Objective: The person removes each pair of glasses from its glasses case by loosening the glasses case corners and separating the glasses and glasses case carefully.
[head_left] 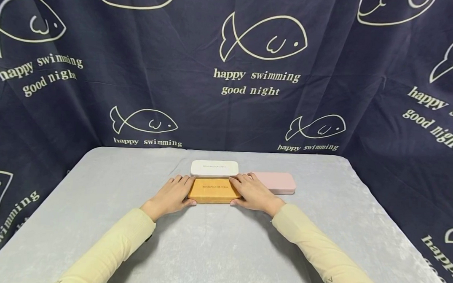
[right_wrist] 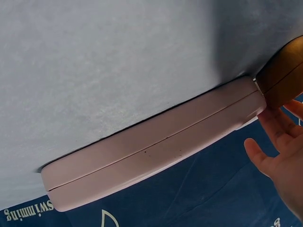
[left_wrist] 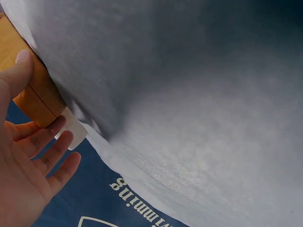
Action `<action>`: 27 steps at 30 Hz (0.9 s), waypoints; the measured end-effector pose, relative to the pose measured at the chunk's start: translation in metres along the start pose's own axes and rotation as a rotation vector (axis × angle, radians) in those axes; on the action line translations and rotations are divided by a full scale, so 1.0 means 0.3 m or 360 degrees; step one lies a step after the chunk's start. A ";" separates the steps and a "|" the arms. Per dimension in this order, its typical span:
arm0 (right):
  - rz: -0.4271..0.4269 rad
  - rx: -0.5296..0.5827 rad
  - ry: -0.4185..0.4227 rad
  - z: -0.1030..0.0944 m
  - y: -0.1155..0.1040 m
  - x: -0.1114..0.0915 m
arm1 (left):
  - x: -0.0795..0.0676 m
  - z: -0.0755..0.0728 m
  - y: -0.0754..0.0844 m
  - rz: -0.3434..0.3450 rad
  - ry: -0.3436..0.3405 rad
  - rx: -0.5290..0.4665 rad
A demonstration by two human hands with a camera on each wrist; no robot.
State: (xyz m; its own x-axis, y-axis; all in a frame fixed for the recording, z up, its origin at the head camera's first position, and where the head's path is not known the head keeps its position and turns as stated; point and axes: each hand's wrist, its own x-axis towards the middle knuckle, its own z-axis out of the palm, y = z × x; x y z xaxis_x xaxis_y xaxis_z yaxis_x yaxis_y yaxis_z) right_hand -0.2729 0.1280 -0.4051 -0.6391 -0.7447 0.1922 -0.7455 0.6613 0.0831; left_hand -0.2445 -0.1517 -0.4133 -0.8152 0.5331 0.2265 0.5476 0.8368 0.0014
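An orange glasses case [head_left: 214, 192] with dark lettering on its lid lies closed on the table. My left hand [head_left: 174, 194] grips its left end, thumb at the near side and fingers towards the back; in the left wrist view the outer fingers of that left hand [left_wrist: 33, 156] are spread. At the other end my right hand [head_left: 255, 194] holds the case between thumb and fingers. Directly behind it lies a white glasses case [head_left: 215, 168]. A pink glasses case [head_left: 278, 182] sits to the right, its left end partly covered by my right hand.
Pale grey cloth covers the table [head_left: 214, 250]. A dark blue curtain [head_left: 198, 94] with white fish drawings and lettering hangs behind the table and along both sides. The far table edge runs a little behind the white case.
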 end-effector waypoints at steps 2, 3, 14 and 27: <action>-0.0007 -0.0005 0.0002 0.002 0.001 0.001 | 0.000 -0.002 0.000 -0.0001 -0.0003 0.0002; -0.0009 -0.0005 0.0004 0.002 0.002 0.001 | -0.001 -0.004 0.001 -0.0003 -0.0004 -0.0002; -0.0018 0.0005 0.0042 -0.024 0.000 -0.003 | -0.007 -0.029 0.004 0.0022 0.0015 0.0011; -0.0056 0.0035 0.0059 -0.050 -0.031 -0.035 | -0.050 -0.053 0.025 0.0059 -0.0006 0.0059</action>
State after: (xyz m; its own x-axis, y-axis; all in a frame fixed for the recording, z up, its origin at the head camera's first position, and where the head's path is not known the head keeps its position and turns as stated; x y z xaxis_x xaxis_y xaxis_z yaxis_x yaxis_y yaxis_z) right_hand -0.2566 0.1310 -0.3932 -0.6053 -0.7633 0.2257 -0.7716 0.6323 0.0693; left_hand -0.2252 -0.1553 -0.4011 -0.7950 0.5644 0.2222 0.5704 0.8203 -0.0429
